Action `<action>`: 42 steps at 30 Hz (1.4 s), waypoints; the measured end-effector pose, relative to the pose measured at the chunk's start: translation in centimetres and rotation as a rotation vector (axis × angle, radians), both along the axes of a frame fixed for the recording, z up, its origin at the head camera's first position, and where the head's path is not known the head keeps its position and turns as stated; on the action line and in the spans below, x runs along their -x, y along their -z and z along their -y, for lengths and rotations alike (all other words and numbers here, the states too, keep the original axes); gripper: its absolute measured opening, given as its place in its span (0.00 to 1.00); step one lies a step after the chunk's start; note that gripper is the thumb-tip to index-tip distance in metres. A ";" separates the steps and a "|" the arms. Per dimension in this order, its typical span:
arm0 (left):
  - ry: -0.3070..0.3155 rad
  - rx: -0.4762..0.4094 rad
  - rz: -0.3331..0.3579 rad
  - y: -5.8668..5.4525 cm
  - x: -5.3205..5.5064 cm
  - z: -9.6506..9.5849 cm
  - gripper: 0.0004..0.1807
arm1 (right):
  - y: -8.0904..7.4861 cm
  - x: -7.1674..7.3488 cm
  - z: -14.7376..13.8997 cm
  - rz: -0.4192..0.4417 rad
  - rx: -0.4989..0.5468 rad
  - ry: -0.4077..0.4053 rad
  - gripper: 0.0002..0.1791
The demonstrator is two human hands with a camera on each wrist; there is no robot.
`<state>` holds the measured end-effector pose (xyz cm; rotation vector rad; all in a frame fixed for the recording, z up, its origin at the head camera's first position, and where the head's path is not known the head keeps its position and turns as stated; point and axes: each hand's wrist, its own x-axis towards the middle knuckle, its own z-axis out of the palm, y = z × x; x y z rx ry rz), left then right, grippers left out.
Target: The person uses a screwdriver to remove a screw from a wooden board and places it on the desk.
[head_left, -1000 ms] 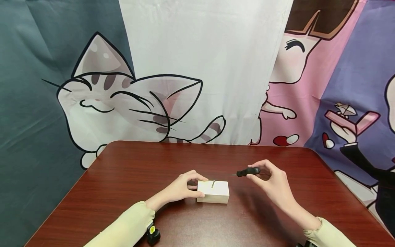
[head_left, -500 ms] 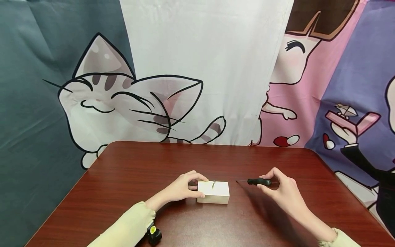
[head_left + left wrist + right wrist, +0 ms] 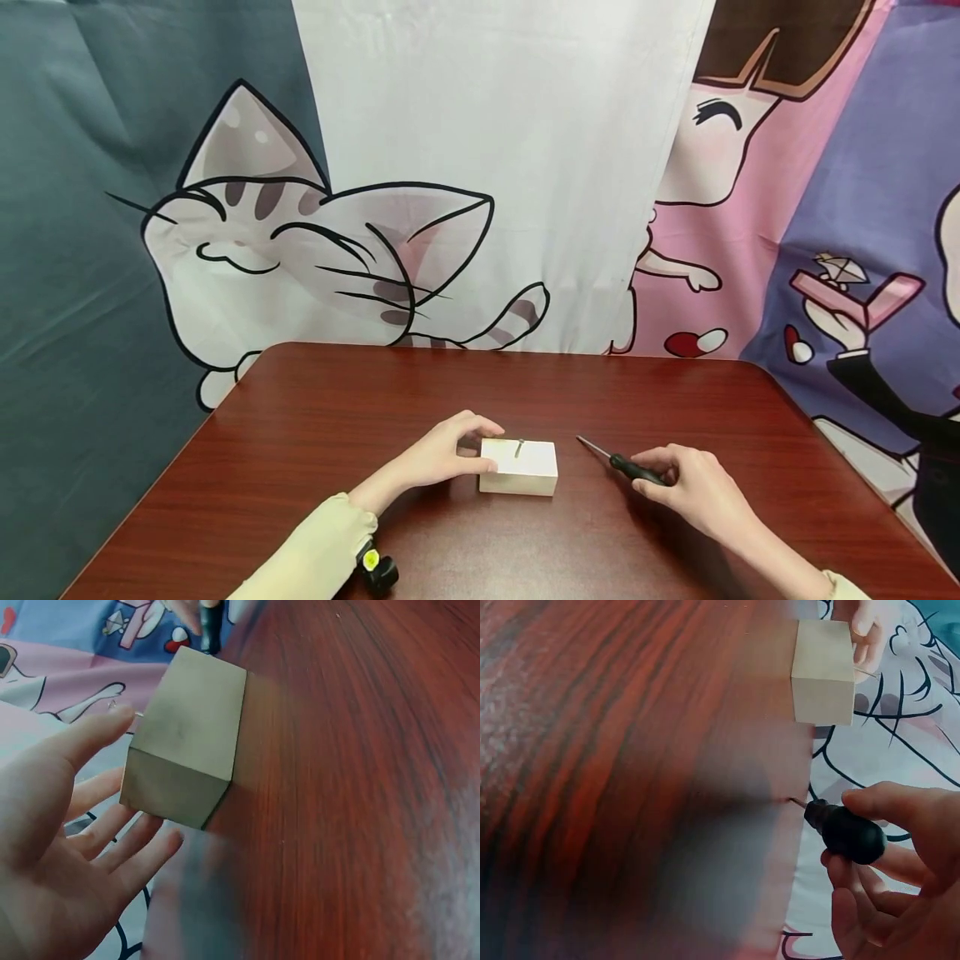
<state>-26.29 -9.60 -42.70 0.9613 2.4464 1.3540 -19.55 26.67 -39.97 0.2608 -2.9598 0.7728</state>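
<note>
A pale wooden block [image 3: 519,468] rests on the table, with a small screw [image 3: 519,448] sticking up from its top. My left hand [image 3: 442,450] is at the block's left end. In the left wrist view its thumb and fingers [image 3: 154,851] look spread and relaxed around the near end of the block [image 3: 187,712]. Right of the block, my right hand [image 3: 693,487] pinches the black handle of a screwdriver [image 3: 626,468] between thumb and fingers. The screwdriver's thin shaft [image 3: 592,447] points away to the far left, low over the table. The handle [image 3: 847,832] shows in the right wrist view.
The reddish-brown wooden table [image 3: 360,392] spreads around both hands. Behind its far edge hangs a cloth [image 3: 487,108] printed with a cartoon cat and figures. A black wrist device [image 3: 378,571] sits at the left sleeve.
My right hand has moved right and down toward the table with the screwdriver, whose tip has turned away from me. The left hand has loosened slightly at the block, which stays in place.
</note>
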 end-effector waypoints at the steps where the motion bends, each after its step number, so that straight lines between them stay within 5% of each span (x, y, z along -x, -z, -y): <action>1: -0.012 -0.001 -0.026 -0.1 0.0 0.0 0.24 | 0.1 0.0 -0.1 0.015 -0.003 -0.006 0.13; 10: -0.087 -0.031 -0.147 -0.8 -0.1 -1.0 0.12 | 1.4 -0.1 -0.9 0.153 0.078 -0.131 0.14; 17: -0.140 -0.077 -0.191 -0.4 -0.2 -2.4 0.05 | 1.9 -0.4 -1.0 0.147 0.079 -0.134 0.14; 27: -0.180 -0.081 -0.205 -0.5 -0.6 -3.8 0.03 | 1.3 -0.9 0.0 0.098 -0.068 -0.094 0.14; 42: -0.232 -0.079 -0.180 -0.6 -0.3 -4.3 0.03 | 1.2 -0.6 0.2 0.109 -0.075 -0.117 0.13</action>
